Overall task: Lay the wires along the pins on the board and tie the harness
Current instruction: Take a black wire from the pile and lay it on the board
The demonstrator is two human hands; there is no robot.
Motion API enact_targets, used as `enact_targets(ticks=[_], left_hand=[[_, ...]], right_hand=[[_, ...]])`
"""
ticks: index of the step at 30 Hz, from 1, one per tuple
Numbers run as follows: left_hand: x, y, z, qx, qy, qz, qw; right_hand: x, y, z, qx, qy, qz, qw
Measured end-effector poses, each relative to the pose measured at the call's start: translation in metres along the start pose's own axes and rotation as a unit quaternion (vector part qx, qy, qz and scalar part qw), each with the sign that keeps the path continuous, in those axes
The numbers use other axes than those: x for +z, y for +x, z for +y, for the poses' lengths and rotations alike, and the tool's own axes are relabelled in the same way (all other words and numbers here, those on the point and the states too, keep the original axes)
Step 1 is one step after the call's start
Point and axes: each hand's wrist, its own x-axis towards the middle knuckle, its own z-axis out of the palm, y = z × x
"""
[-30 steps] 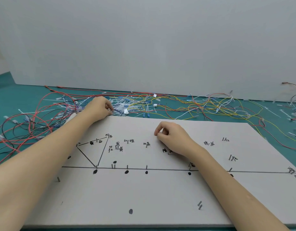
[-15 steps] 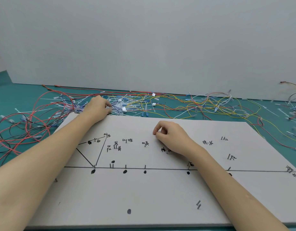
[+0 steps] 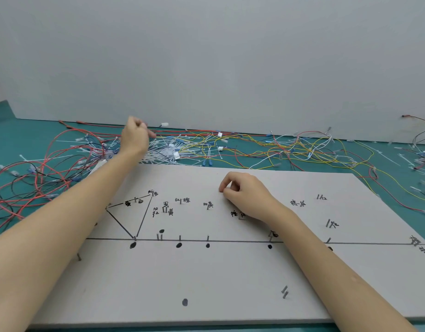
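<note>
A grey board (image 3: 230,279) lies in front of me, with drawn black lines, handwritten labels and short metal pins (image 3: 285,292); no wire lies on it. Behind it a tangle of red, yellow, white and black wires (image 3: 266,152) spreads over the green table. My left hand (image 3: 134,139) is raised above the pile beyond the board's far left edge. Its fingers are curled and pinch a thin wire, which is blurred. My right hand (image 3: 246,195) rests on the middle of the board with loosely curled fingers and holds nothing.
A heap of white cable ties (image 3: 162,155) lies just past the board's far edge. More red and black wires (image 3: 39,171) loop at the left, and loose wires (image 3: 419,161) lie at the far right. A grey wall (image 3: 206,56) closes the back.
My left hand has lifted up and away from the wire pile at the board's far edge, fingers still pinched. My right hand has stayed in place on the board.
</note>
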Motion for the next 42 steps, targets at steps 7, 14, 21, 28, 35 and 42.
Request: enact_targets(ticks=[7, 14, 21, 28, 35, 42], left_hand=[[-0.025, 0.006, 0.034, 0.083, -0.14, 0.182, 0.97], [-0.033, -0.007, 0.036, 0.413, 0.221, 0.167, 0.867], [-0.008, -0.035, 0.044, 0.458, 0.235, 0.033, 0.856], [0.002, -0.03, 0.02, 0.373, 0.289, -0.029, 0.881], [-0.001, -0.028, 0.004, 0.369, 0.324, -0.071, 0.868], [-0.007, -0.034, 0.015, 0.436, 0.29, -0.005, 0.852]], right_hand=[[-0.001, -0.002, -0.001, 0.0, 0.003, 0.0, 1.0], [-0.002, -0.002, -0.003, 0.0, -0.001, -0.002, 1.0], [-0.001, -0.002, -0.003, -0.003, 0.0, 0.001, 1.0], [-0.001, -0.003, -0.003, -0.001, 0.003, 0.002, 1.0], [-0.002, -0.003, -0.003, 0.001, 0.003, -0.002, 1.0], [-0.002, -0.003, -0.004, 0.004, 0.003, -0.004, 1.0]])
